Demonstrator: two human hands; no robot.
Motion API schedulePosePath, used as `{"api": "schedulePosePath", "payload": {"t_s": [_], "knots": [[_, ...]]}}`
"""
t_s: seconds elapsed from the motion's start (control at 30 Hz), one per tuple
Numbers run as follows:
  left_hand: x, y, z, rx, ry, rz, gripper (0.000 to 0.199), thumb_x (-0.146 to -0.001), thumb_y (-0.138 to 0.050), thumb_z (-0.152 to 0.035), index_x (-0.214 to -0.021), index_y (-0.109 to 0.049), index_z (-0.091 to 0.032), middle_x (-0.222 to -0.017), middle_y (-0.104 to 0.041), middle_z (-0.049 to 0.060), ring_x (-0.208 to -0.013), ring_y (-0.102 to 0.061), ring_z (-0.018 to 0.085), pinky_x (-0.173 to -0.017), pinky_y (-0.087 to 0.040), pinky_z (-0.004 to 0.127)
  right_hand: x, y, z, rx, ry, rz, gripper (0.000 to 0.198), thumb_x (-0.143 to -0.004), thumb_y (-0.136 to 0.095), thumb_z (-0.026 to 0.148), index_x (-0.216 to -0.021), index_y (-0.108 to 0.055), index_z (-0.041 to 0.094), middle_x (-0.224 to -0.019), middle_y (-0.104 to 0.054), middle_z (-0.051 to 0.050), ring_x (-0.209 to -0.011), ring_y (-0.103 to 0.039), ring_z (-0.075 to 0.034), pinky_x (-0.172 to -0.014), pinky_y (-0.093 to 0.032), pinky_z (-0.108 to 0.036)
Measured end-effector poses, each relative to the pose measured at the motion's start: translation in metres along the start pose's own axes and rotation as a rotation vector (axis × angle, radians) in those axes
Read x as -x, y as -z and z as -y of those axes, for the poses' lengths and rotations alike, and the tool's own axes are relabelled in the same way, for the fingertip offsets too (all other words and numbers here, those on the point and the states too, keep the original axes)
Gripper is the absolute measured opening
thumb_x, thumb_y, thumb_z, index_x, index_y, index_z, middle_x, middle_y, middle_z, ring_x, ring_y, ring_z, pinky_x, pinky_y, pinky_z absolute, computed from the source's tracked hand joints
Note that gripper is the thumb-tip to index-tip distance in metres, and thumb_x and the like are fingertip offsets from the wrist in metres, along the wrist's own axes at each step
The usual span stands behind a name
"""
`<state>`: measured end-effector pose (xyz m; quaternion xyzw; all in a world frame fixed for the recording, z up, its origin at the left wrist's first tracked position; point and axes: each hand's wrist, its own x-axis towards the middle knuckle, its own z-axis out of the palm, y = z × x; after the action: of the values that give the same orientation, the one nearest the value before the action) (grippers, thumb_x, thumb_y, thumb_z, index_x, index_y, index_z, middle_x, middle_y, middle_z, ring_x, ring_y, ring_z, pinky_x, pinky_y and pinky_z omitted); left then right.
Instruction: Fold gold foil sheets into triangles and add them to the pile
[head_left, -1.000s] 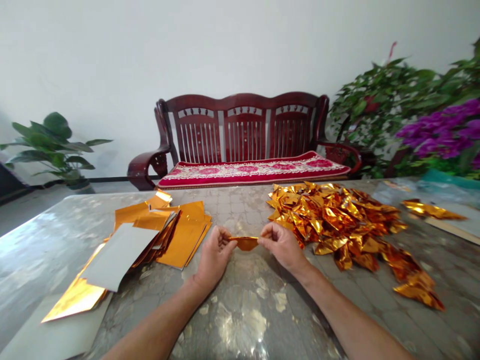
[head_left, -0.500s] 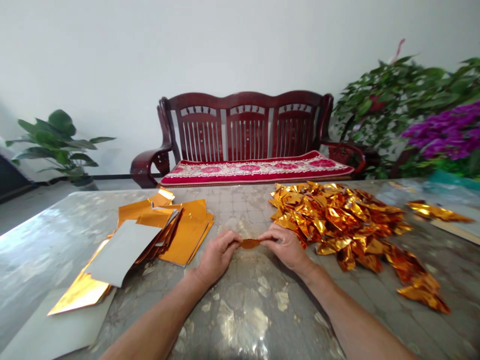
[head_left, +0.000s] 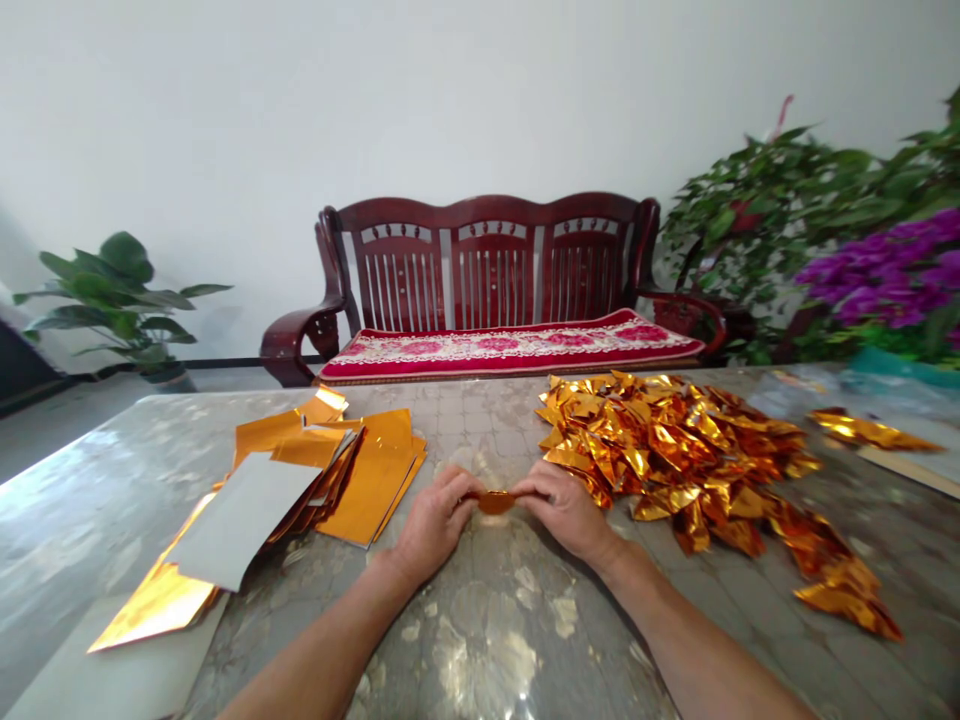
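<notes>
A small folded piece of gold foil paper [head_left: 496, 502] is stretched between my two hands above the middle of the table. My left hand [head_left: 439, 515] pinches its left end, and my right hand [head_left: 566, 505] pinches the right end. Left of my hands lies a loose stack of gold foil sheets [head_left: 371, 470], some showing their pale grey backs [head_left: 244, 515]. A heap of folded gold foil pieces [head_left: 667, 440] spreads out just beyond and to the right of my right hand.
The patterned table [head_left: 480, 640] carries a single gold piece [head_left: 874, 430] on the far right, beside clear plastic [head_left: 802, 388]. Beyond the table stands a dark red wooden bench [head_left: 487, 260] with a floral cushion [head_left: 510, 345]. Plants flank it, including purple flowers [head_left: 885, 270].
The view has tilted slightly upward, so the scene sits a little lower. My fingers still pinch both ends of the foil, and more of its middle shows between them.
</notes>
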<state>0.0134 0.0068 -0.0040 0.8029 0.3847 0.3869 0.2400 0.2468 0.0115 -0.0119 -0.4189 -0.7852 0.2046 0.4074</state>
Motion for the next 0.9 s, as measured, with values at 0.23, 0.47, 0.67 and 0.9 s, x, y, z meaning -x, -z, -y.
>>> {"api": "schedulePosePath", "payload": {"t_s": [0.23,0.47,0.67,0.9], "knots": [[0.0,-0.003,0.0,-0.006,0.008,-0.002,0.013,-0.086,-0.052,-0.012,-0.081,-0.06,-0.021,-0.088,-0.058,0.003,-0.084,-0.057,0.017,-0.076,-0.044,0.027,0.001,0.002,0.001,0.061,0.116,0.04,0.035,-0.088,-0.055,0.011,-0.108,-0.075,0.032,-0.088,-0.066,-0.003,-0.082,-0.062,-0.016,-0.072,-0.047,-0.027],[0.001,-0.005,0.004,0.023,0.025,-0.003,0.014,-0.087,-0.055,-0.018,-0.08,-0.066,-0.022,-0.082,-0.061,0.002,-0.08,-0.058,0.018,-0.072,-0.044,0.026,0.002,0.006,0.008,0.111,0.208,0.067,0.035,-0.093,-0.05,0.014,-0.112,-0.073,0.033,-0.095,-0.069,-0.005,-0.085,-0.064,-0.017,-0.075,-0.049,-0.029],[0.005,-0.004,-0.002,-0.097,0.048,-0.06,0.015,-0.089,-0.056,-0.019,-0.082,-0.068,-0.026,-0.081,-0.064,0.001,-0.076,-0.06,0.016,-0.069,-0.04,0.023,0.002,0.005,0.015,0.184,0.176,0.015,0.024,-0.095,-0.052,0.021,-0.097,-0.075,0.027,-0.089,-0.07,-0.005,-0.083,-0.064,-0.018,-0.074,-0.048,-0.029],[0.006,-0.007,-0.009,-0.114,0.064,-0.072,0.018,-0.092,-0.052,-0.019,-0.084,-0.066,-0.026,-0.082,-0.066,0.001,-0.078,-0.062,0.016,-0.072,-0.042,0.023,-0.001,-0.006,0.029,0.026,-0.079,-0.111,0.014,-0.085,-0.061,0.018,-0.076,-0.069,0.023,-0.08,-0.068,-0.003,-0.077,-0.062,-0.018,-0.072,-0.047,-0.029]]}}
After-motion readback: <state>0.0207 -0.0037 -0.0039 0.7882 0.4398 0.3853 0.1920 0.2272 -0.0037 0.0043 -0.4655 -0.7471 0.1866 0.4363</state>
